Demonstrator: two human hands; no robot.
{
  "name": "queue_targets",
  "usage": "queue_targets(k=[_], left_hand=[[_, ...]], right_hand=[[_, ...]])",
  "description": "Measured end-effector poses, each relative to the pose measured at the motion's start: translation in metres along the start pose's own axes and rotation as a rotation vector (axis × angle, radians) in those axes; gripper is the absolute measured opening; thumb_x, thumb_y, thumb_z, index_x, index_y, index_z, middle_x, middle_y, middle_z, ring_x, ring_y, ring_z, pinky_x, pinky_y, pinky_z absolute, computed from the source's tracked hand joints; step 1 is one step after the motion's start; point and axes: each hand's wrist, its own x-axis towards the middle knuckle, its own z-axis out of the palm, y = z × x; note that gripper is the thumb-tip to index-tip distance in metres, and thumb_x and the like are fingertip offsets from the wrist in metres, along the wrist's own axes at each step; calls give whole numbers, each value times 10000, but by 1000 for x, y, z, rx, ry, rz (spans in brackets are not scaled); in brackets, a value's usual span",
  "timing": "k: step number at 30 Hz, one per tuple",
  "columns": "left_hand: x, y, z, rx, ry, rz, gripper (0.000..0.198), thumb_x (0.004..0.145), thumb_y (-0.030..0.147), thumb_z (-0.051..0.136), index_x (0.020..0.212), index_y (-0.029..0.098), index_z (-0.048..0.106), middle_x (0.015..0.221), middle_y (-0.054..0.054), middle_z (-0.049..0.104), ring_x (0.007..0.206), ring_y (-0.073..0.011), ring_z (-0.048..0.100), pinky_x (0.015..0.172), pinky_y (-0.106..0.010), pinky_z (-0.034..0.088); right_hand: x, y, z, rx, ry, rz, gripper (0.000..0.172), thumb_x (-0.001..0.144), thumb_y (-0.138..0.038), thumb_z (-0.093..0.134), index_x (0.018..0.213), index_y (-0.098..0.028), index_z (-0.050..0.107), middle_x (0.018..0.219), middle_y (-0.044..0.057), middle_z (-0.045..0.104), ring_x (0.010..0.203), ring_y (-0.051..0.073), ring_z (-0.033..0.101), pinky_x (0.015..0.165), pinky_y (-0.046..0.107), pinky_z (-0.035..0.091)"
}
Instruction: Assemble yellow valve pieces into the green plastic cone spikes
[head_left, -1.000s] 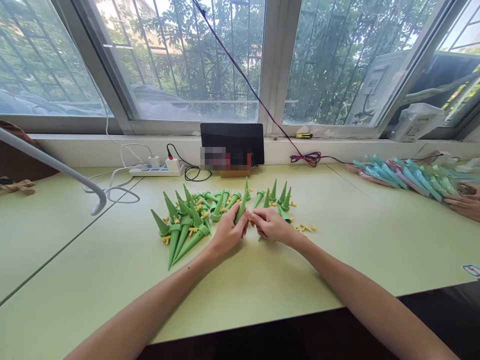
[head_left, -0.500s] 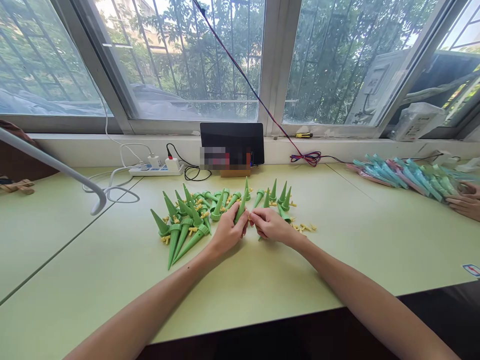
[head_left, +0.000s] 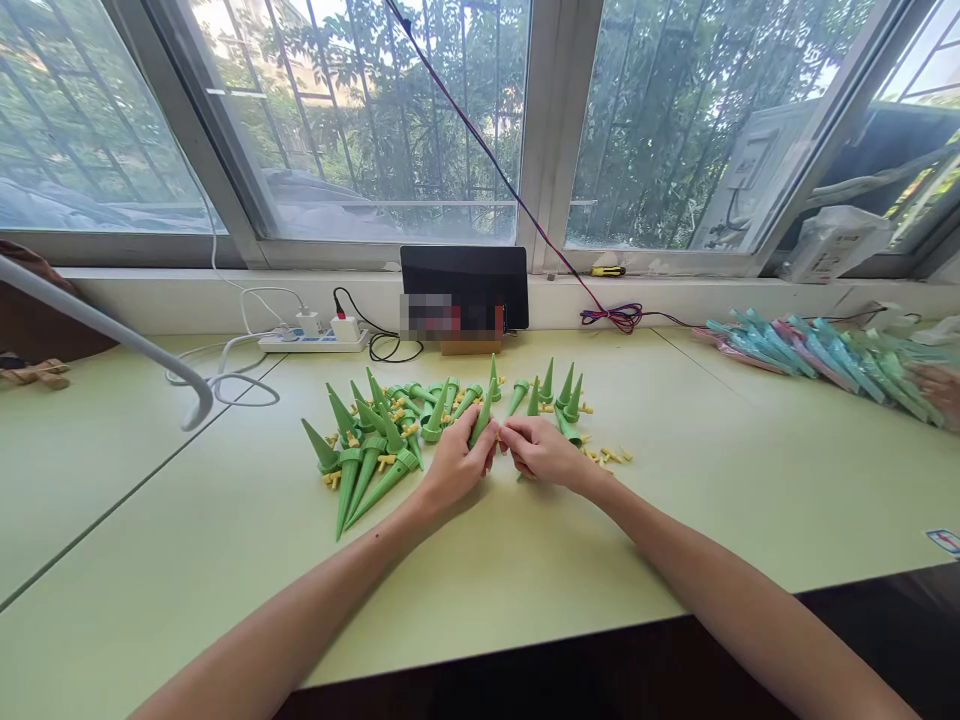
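Observation:
My left hand (head_left: 461, 458) is closed around a green watering spike (head_left: 484, 412), its pointed end tilted up. Fingertips of my right hand (head_left: 541, 450) pinch a small yellow valve (head_left: 500, 434) right beside the spike's base; whether it sits in the spike is hidden by the fingers. A pile of green watering spikes (head_left: 367, 465), many with yellow valves, lies left of my hands. Several more green spikes (head_left: 571, 400) stand or lie behind my right hand. Loose yellow valves (head_left: 611, 456) are scattered to its right.
Behind the spikes a dark screen (head_left: 465, 285) leans near the window ledge. A white power strip (head_left: 315, 340) with cables lies to its left. A white curved bar (head_left: 112, 325) crosses the left side. Coloured plastic pieces (head_left: 817, 350) lie at right, beside a co-worker's blurred hand (head_left: 941, 385).
My two hands keep nearly the same place and grip. At the far right, the co-worker's hand has moved and is now blurred over the coloured pieces.

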Motion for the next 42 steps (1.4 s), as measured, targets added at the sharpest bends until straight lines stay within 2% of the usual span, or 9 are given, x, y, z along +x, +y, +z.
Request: queue_targets(k=[18, 27, 34, 39, 42], left_hand=[[1, -6, 1, 38, 30, 2, 291, 983, 474, 483, 860, 211, 461, 635, 57, 539, 509, -98, 509, 561, -256, 427], [1, -8, 1, 82, 2, -1, 287, 974, 476, 494, 875, 209, 459, 760, 18, 607, 578, -102, 521, 555, -248, 419], [1, -1, 2, 37, -1, -14, 343, 944, 494, 531, 797, 215, 396, 694, 34, 515, 603, -115, 550, 504, -223, 419], [0, -4, 2, 59, -58, 28, 295, 951, 484, 524, 918, 191, 543, 790, -13, 602, 645, -127, 568, 530, -237, 455], [0, -5, 3, 63, -56, 44, 302, 944, 484, 535, 932, 185, 576, 810, -30, 629, 657, -134, 570, 537, -243, 453]], right_hand=[[0, -4, -1, -25, 117, -12, 419, 917, -561, 521, 694, -207, 496, 433, -66, 418, 400, 104, 391, 434, 242, 295], [0, -4, -2, -81, 211, -28, 402, 938, -500, 478, 679, -196, 525, 470, -42, 459, 426, 106, 378, 458, 253, 300], [1, -4, -3, -113, 250, -19, 418, 943, -511, 477, 665, -200, 510, 477, -42, 461, 448, 110, 389, 489, 255, 316], [0, -5, -3, -138, 278, -20, 413, 943, -490, 473, 641, -207, 484, 471, -37, 460, 453, 116, 395, 501, 263, 323], [0, -5, -3, -154, 291, -25, 418, 942, -487, 472, 629, -210, 470, 470, -35, 454, 461, 119, 399, 510, 265, 328]])
